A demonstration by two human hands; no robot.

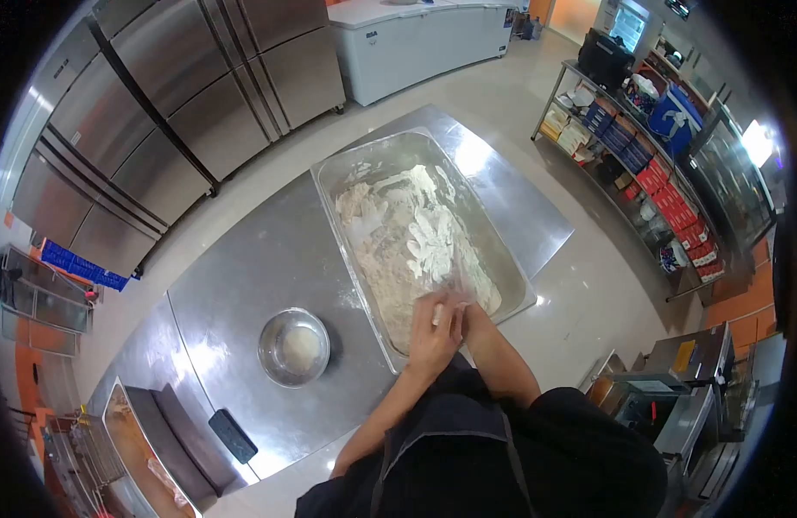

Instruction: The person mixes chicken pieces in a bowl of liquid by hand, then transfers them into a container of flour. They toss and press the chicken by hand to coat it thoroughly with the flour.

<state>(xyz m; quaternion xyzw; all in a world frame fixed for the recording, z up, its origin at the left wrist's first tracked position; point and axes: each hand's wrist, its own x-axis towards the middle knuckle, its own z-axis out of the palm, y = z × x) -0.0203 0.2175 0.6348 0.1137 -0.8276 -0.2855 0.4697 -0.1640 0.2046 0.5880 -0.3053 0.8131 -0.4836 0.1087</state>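
Note:
My left hand (433, 335) and my right hand (468, 312) are pressed together over the near end of a deep metal tray (351, 268). Curled fingers of the left hand close around a small pale piece (437, 314) that I cannot make out. Most of the right hand's fingers are hidden behind the left, and they look closed too. Something clear like thin plastic (456, 281) shows at the fingertips, blurred. White and cream-coloured flour (433, 242) covers much of the tray's bottom, with a brighter white heap in the middle.
Left of the tray, a round metal bowl (268, 345) holds something pale. A dark phone-like slab (233, 436) lies near the edge of the steel table (243, 268). Steel fridges (191, 86) and a white chest freezer (416, 53) stand behind; a loaded shelf rack (627, 155) is at right.

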